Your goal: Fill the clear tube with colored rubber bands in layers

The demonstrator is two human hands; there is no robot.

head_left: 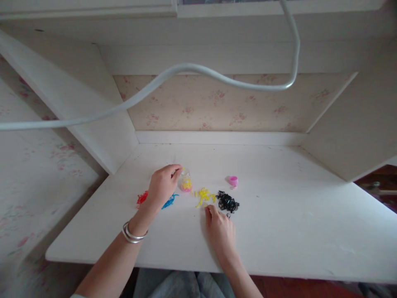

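My left hand (163,184) is pinched at the mouth of a small clear bottle (186,174), with a speck of yellow, a small rubber band, at its fingertips. Yellow bands lie inside the bottle, above its pink bottom. My right hand (221,231) rests on the table, thumb and finger closed at the near edge of a loose pile of yellow rubber bands (204,195); a bit of yellow shows at the tips. Right of that pile is a heap of black rubber bands (227,202). Blue rubber bands (169,201) and red rubber bands (142,198) lie partly behind my left hand and wrist.
A pink ring-shaped piece, perhaps a cap (233,181), lies behind the black heap. The white table (294,223) has side panels and a low back ledge. A thick white cable or lamp arm (192,68) crosses above, under a shelf (217,33).
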